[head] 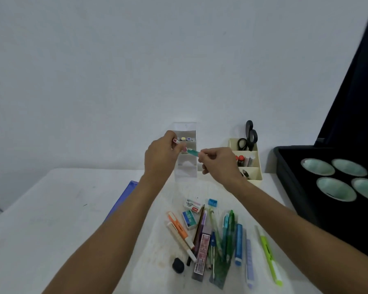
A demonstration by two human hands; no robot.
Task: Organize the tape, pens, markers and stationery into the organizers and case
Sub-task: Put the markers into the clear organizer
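A clear tiered marker organizer (185, 168) stands against the wall, with marker ends showing in its top tier. My left hand (160, 158) is raised in front of it and holds a pink marker (175, 141) at the upper tiers. My right hand (218, 163) pinches a teal marker (193, 152), whose tip points at the organizer's middle tier. A cream desk organizer (254, 166) to the right holds black scissors (250, 135) and several markers. Loose pens, markers and small boxes (217, 234) lie on the white table in front of me.
An open black case (289, 183) with round green-lined cups sits at the right, its lid raised. A blue flat thing (123, 198) lies under my left forearm. A black eraser (177, 265) and a blue sharpener (212, 202) lie among the loose stationery.
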